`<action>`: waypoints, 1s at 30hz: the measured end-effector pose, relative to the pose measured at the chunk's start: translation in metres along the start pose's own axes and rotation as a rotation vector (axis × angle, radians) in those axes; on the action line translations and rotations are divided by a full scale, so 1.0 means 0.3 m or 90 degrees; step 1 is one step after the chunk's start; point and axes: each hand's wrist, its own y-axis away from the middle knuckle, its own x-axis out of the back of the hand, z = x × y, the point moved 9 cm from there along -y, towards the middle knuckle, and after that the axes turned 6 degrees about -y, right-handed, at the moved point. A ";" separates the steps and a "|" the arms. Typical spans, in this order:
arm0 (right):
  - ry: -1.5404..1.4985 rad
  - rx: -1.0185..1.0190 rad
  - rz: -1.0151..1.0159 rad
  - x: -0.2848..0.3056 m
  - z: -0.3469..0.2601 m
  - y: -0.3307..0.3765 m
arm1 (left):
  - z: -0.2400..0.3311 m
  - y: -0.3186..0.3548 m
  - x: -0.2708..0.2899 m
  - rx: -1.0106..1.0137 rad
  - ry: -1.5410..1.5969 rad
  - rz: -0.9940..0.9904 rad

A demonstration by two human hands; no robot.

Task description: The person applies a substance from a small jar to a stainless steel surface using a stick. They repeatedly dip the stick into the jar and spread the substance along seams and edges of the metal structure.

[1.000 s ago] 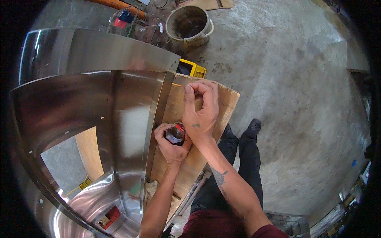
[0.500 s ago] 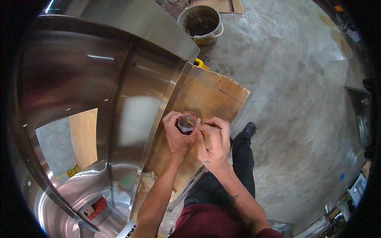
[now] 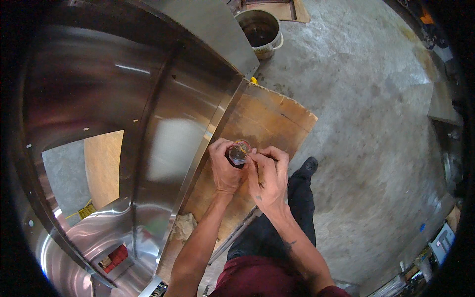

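Inspector: Presently the left hand is wrapped around a small dark jar, fingers curled about its body so only the open mouth shows. The right hand has thumb and forefinger pressed together at the jar's rim, pinching something too small to identify.

Clerk: Where is the jar relative to the rest?

Inspector: Held in the air over the wooden board, just beside the edge of the curved stainless steel sheet. A crumpled rag lies lower on the board, apart from both hands.

Clerk: What has changed?

Inspector: A second ago the right hand was raised well above the left, closed in a fist, and the jar showed a dark top with red on it. Half a second ago the two hands had met at the jar. Now its mouth is open, showing brownish contents, and the right fingertips are working at the rim. I judge the jar has been opened and something is being drawn from it or dabbed in.

Clerk: Anything else different?

Inspector: The view has tilted forward. The metal bucket on the concrete floor sits nearer the upper edge, and the steel sheet fills more of the left side.
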 end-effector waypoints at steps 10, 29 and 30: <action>-0.114 -0.040 0.198 -0.010 0.168 -0.230 | 0.026 -0.008 0.006 0.018 -0.037 0.022; -0.115 0.014 0.283 -0.110 0.212 -0.387 | 0.025 -0.013 -0.002 -0.040 -0.064 0.022; -0.118 0.014 0.285 -0.109 0.211 -0.388 | 0.026 -0.014 -0.001 -0.039 -0.063 0.026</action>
